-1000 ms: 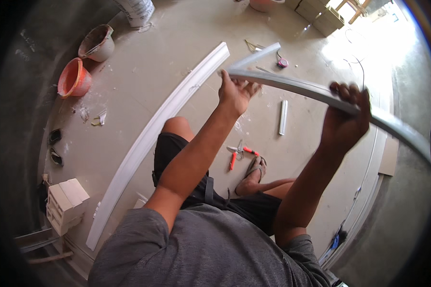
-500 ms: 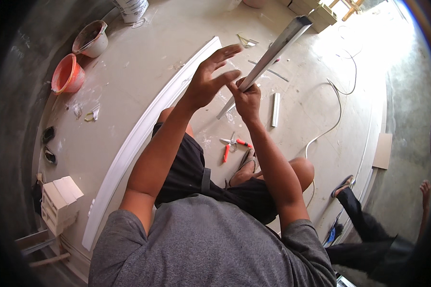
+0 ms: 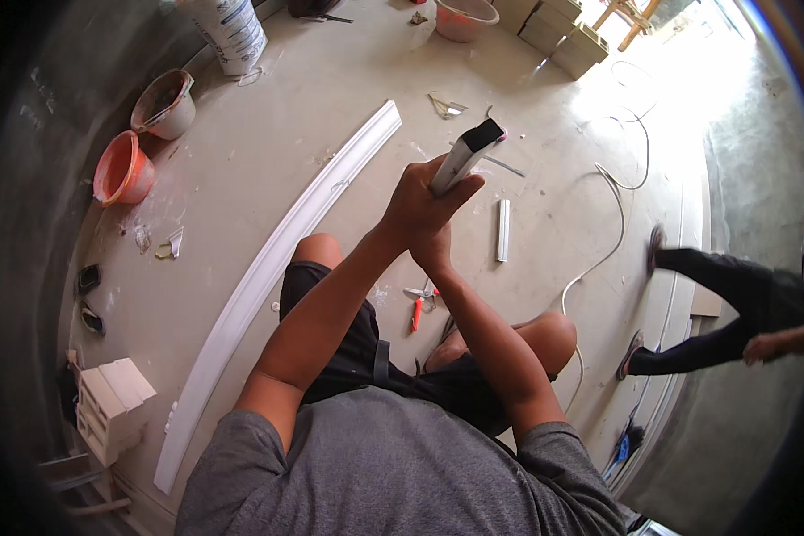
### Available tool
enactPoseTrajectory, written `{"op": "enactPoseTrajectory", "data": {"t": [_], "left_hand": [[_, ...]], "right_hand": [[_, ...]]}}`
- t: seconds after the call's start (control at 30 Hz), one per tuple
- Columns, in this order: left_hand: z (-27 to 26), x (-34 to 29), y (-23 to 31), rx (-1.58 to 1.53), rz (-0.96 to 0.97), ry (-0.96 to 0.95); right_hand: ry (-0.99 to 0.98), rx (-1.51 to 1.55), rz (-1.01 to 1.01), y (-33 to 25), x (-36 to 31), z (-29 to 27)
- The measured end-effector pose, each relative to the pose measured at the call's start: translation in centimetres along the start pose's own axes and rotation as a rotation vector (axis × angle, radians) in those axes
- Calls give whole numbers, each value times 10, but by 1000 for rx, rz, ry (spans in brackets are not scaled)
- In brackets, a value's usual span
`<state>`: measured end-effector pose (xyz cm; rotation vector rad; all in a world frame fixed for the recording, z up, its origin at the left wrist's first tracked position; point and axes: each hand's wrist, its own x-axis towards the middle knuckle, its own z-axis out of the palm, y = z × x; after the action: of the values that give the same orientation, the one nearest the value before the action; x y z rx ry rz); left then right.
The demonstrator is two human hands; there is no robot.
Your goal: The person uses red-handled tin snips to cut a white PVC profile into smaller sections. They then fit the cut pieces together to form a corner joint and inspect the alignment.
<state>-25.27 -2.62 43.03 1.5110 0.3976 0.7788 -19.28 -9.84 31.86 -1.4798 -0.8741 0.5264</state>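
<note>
A grey metal channel [image 3: 456,168] stands tilted in front of me, its dark hollow end toward the top of the view. My left hand [image 3: 415,201] is closed around it, with the thumb along the near side. Just below, my right hand [image 3: 431,247] is closed at the lower part of the channel, its fingers largely hidden by the left. Red-handled snips [image 3: 417,313] lie on the floor between my legs, partly covered by my right forearm. Beyond my right arm lies a short metal profile piece [image 3: 503,230].
Long white moulding [image 3: 286,228] lies along my left. Buckets [image 3: 125,170] and a white sack [image 3: 228,36] stand by the left wall, pale blocks [image 3: 112,406] nearer. A cable [image 3: 618,214] curves over the floor at right, where another person's legs [image 3: 715,348] show. Blocks [image 3: 581,49] sit far right.
My left hand, open beside the channel before, has closed around it. The channel has swung so its end points more toward me. The other person at right has moved, now with both legs in view.
</note>
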Motion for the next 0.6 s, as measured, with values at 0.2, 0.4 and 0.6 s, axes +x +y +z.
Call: {"op": "enactPoseTrajectory", "data": {"t": [0.2, 0.4, 0.6], "left_hand": [[7, 3, -15, -131, 34, 134], [-1, 11, -28, -127, -11, 90], [7, 18, -24, -179, 68, 92]], "right_hand": [[-407, -820, 39, 6, 12, -57], [-482, -694, 278, -78, 77, -182], [-270, -776, 347, 11, 94, -258]]}}
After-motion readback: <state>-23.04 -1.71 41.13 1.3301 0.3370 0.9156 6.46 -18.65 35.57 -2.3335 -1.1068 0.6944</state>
